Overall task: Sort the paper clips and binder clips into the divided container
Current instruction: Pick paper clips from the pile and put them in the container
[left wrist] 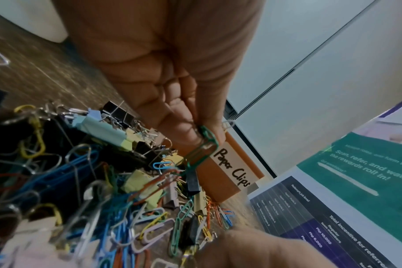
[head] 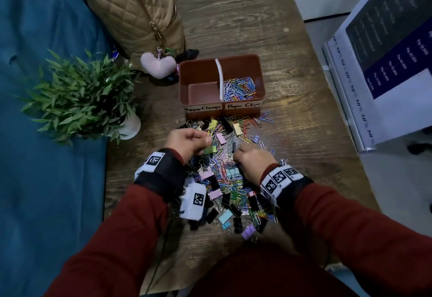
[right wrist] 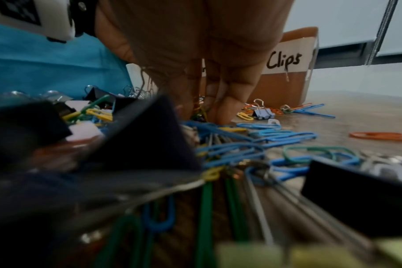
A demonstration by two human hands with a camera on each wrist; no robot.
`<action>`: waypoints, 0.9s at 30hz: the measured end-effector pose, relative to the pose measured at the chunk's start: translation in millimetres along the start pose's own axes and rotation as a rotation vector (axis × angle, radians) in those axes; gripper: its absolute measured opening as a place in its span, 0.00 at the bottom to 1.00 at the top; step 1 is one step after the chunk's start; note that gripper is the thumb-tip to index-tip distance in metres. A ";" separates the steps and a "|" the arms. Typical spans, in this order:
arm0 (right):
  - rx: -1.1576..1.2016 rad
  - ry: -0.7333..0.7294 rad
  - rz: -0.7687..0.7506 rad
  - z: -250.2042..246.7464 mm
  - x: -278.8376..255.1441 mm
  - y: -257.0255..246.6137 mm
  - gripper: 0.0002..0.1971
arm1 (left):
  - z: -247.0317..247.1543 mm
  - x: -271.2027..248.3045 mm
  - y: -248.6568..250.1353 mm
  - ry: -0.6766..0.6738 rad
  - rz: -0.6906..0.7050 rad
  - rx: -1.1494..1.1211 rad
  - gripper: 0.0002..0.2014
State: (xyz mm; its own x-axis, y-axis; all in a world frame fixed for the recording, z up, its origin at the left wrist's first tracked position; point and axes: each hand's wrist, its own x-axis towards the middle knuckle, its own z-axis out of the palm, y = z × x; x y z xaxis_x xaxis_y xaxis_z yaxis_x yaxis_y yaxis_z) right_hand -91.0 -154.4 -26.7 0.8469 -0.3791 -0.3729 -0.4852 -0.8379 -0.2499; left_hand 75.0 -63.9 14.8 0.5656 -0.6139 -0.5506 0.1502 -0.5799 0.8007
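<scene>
Dark wood-grain planks make up the table point(head: 245, 16), and near its middle stands the divided container point(head: 261, 79), a brown box with a white partition. Hand-lettered strips on its near wall read "Paper Clamps" on the left and "Paper Clips" on the right. Its right compartment holds a tangle of coloured wire paper clips point(head: 239, 87), while the left one looks empty, so the binder clips seem not yet begun.

Just in front of the container, toward the person, spreads the mixed pile point(head: 229, 179): thin plastic-coated wire loops among blocky folded-metal binder clips in black, pastel pink, yellow and blue, their silver handles sticking up.

At the pile's left edge the left hand point(head: 189, 141) has its fingers point(left wrist: 184, 116) pressed together, pinching a few paper clips. A dark green paper clip point(left wrist: 204, 145) dangles from them, hooked to others below it. It is probably held up like that to pull it free of the tangle.

At the pile's right side the right hand point(head: 251, 164) has its fingers point(right wrist: 225, 107) curled down into the clips; whether they have caught anything I cannot tell.

Left of the container are a pink plush heart point(head: 157, 64) and a leafy potted plant point(head: 79, 95).
</scene>
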 end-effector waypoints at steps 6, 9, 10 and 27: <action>0.359 0.026 0.201 -4.3 -9.6 20.5 0.11 | -4.4 1.8 0.5 0.029 0.026 -0.042 0.05; 0.647 0.064 0.399 -18.7 -15.1 35.4 0.09 | -4.4 2.1 8.4 0.034 0.065 -0.078 0.05; 0.761 0.079 0.442 -24.4 -16.0 39.1 0.07 | -3.9 1.7 13.5 0.035 0.082 -0.083 0.05; 1.314 0.255 0.360 -127.4 12.8 69.7 0.12 | 41.6 61.5 158.7 0.069 0.453 -0.095 0.08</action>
State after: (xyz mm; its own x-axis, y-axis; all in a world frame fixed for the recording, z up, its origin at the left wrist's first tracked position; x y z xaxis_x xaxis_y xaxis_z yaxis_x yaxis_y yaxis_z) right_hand -86.2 -267.6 64.9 0.5794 -0.6734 -0.4591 -0.4095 0.2465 -0.8784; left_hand 99.9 -216.0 98.2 0.6435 -0.7550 -0.1260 -0.0528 -0.2080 0.9767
